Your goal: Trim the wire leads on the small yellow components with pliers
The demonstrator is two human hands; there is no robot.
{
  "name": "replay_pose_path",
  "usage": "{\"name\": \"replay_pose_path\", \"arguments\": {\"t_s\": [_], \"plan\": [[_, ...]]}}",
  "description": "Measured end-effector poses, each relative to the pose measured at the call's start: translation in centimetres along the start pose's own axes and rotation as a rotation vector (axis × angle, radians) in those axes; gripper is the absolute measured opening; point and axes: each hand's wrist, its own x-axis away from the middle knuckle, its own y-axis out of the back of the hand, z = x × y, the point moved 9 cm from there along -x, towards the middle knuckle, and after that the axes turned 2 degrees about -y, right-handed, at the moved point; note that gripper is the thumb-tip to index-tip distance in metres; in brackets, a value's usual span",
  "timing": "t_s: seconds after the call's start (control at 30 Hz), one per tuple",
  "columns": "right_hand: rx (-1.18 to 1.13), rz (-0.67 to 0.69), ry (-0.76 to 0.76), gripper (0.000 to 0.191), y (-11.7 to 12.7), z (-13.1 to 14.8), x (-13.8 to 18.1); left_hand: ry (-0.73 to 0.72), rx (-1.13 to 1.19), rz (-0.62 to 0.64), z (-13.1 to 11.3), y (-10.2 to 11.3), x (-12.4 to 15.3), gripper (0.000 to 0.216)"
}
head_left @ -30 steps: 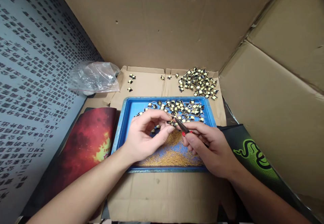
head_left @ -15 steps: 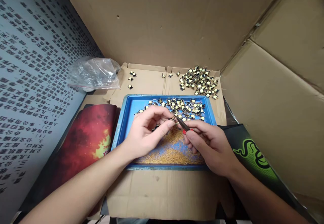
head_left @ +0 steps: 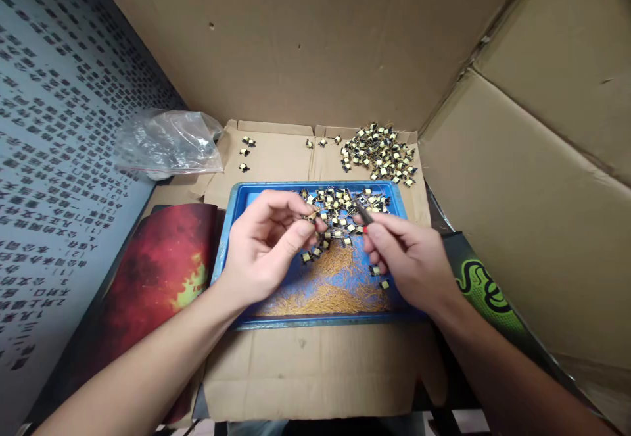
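Above the left part of the blue tray [head_left: 223, 252], my left hand [head_left: 266, 245] pinches a small coil component [head_left: 310, 218] with thin copper leads between thumb and fingertips; the fingers mostly cover it. My right hand [head_left: 407, 255] is closed around red-handled pliers [head_left: 363, 214], their dark jaws pointing up and left, apart from the pinched component. In the tray behind and between the hands lie several black coil components [head_left: 340, 199] wrapped in yellow tape. Loose copper-coloured wire clippings [head_left: 320, 301] cover the front of the tray.
A heap of similar components [head_left: 379, 150] sits on cardboard behind the tray at right, with several single ones at left. A clear plastic bag [head_left: 170, 141] lies back left. Cardboard walls [head_left: 315, 41] and a printed sheet [head_left: 59, 127] enclose the area. Red [head_left: 162, 258] and black-green mats [head_left: 488, 285] flank the tray.
My hands have moved apart: the pliers have drawn away from the component in my left hand. More of the tray shows between them. The whole view has shifted slightly.
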Motion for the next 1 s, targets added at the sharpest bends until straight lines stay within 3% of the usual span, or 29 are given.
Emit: {"name": "replay_pose_path", "arguments": {"t_s": [0.1,0.17,0.6,0.77,0.83,1.0], "plan": [[-0.057,0.189,0.071,0.033,-1.9,1.1,0.4,0.068,0.015,0.012,0.9,0.1,-0.2,0.015],[-0.054,0.225,0.13,0.03,-2.5,2.1,0.7,0.086,0.019,0.03,1.3,-0.1,-0.2,0.016],[0.013,0.131,0.188,0.027,-2.0,3.6,1.7,0.112,-0.115,0.137,1.7,-1.2,0.7,0.012],[-0.025,-0.1,0.052,0.029,0.8,1.3,0.7,0.034,-0.046,0.085,0.1,-0.9,0.5,0.012],[0.002,-0.125,0.042,0.029,1.1,0.7,0.3,0.024,-0.008,0.072,-0.1,-0.7,0.3,0.013],[0.238,0.086,0.412,0.03,-1.4,3.5,0.9,0.063,-0.005,0.065,0.9,-0.1,0.1,0.013]]}}
